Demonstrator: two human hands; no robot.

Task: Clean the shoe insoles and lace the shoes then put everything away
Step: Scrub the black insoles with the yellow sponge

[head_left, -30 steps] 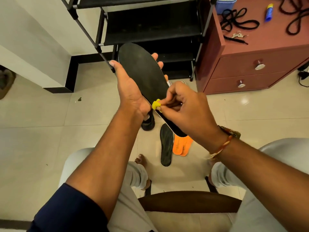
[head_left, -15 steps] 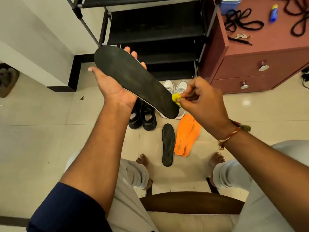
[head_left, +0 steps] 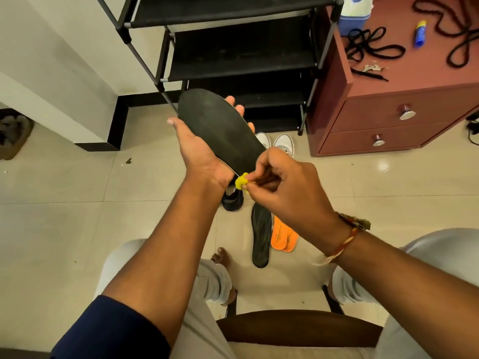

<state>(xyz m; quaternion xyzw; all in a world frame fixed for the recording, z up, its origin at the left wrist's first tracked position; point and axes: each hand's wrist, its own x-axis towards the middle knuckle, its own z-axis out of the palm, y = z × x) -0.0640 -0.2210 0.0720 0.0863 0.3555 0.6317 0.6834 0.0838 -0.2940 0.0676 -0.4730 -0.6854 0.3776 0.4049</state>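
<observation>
My left hand (head_left: pixel 199 149) holds a black insole (head_left: pixel 217 128) from below, thumb on one edge and fingertips showing past the other. My right hand (head_left: pixel 282 182) pinches a small yellow wad (head_left: pixel 241 181) against the insole's heel end. On the floor lie a second black insole (head_left: pixel 261 237) and two orange insoles (head_left: pixel 283 237) side by side. White shoes (head_left: pixel 282 142) and a black shoe (head_left: pixel 232 200) stand on the floor, partly hidden behind my hands. Black laces (head_left: pixel 370 47) lie on the cabinet top.
A black shoe rack (head_left: pixel 241 60) stands against the wall ahead. A maroon drawer cabinet (head_left: pixel 388 120) is at the right, with a blue-yellow tube (head_left: pixel 420 33) and a dark cord on top. I sit on a wooden chair (head_left: pixel 298 330); tiled floor lies all around.
The insole swung left and flatter, then came back steeper toward the centre. My right hand with the yellow wad stayed at the heel end, moving left and down again.
</observation>
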